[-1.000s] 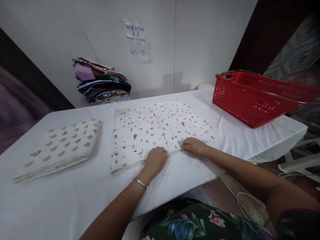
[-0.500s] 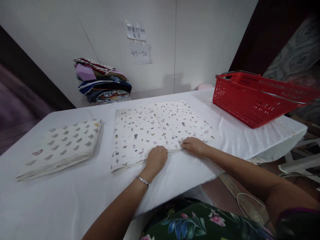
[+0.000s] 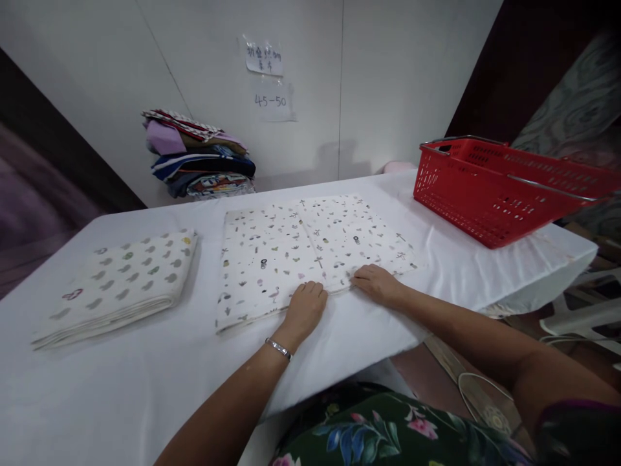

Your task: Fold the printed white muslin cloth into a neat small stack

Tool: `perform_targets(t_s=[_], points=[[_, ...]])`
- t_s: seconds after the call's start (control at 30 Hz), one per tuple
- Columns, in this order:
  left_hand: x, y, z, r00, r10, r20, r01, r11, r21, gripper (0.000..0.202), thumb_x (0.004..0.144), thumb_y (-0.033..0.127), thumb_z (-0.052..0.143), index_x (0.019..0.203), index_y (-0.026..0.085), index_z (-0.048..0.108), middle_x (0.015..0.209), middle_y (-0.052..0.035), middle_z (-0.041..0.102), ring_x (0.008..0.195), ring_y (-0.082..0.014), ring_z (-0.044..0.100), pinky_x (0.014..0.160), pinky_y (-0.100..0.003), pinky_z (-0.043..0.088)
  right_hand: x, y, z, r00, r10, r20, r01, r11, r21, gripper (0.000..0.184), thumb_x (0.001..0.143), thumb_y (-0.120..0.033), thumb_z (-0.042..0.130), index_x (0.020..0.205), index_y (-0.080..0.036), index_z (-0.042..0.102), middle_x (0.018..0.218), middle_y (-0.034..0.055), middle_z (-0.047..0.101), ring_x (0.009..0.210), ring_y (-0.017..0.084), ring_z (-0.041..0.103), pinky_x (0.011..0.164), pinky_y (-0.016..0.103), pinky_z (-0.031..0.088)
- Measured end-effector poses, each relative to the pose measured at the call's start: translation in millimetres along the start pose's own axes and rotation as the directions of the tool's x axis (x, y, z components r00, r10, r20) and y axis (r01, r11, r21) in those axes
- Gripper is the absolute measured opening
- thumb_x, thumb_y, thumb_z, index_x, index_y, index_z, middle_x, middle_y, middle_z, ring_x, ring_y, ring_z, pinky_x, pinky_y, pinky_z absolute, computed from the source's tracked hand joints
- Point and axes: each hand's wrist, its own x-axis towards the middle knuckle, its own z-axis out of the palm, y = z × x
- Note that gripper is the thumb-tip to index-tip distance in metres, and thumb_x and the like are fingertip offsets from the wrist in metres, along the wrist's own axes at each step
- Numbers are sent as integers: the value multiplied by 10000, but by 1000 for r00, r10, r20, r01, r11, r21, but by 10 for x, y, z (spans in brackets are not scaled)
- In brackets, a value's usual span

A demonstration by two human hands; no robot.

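Observation:
A white cloth with small printed figures [image 3: 301,249] lies flat and folded in the middle of the white table [image 3: 121,382]. My left hand [image 3: 304,307], a silver bracelet on its wrist, rests on the cloth's near edge with fingers curled over the hem. My right hand [image 3: 376,283] lies just to the right on the same near edge, fingers bent and pressing the fabric. The fingertips of both hands are partly tucked at the hem, so I cannot see whether they pinch it.
A folded white cloth with grey leaf shapes [image 3: 119,285] lies at the left. A stack of coloured fabrics [image 3: 198,155] stands at the back by the wall. A red plastic basket [image 3: 499,188] sits at the right, near the table's edge.
Hardly anything: both hands stay on the near edge of the printed cloth, and the view has shifted slightly.

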Motion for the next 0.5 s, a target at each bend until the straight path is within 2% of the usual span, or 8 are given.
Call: perform_targets(t_s=[0.3,0.5], points=[[-23,5,-61,999,-17,36,17,1000,8,145,856,116,449,792,157,572,821,-58,556,801,-204,472,691,-347,352,42,16,-196,991,-80,106,79,997,12,293,940,-221,325,964,-166,612,910,80,588,813,189,479,710,319,346],[12,23,-127,995,1,100,0,1000,-8,180,821,34,433,799,143,575,827,-75,552,798,-211,473,682,-351,340,53,21,-148,996,-40,83,36,998,47,320,953,-242,300,924,-173,611,866,75,581,790,189,478,712,330,347]])
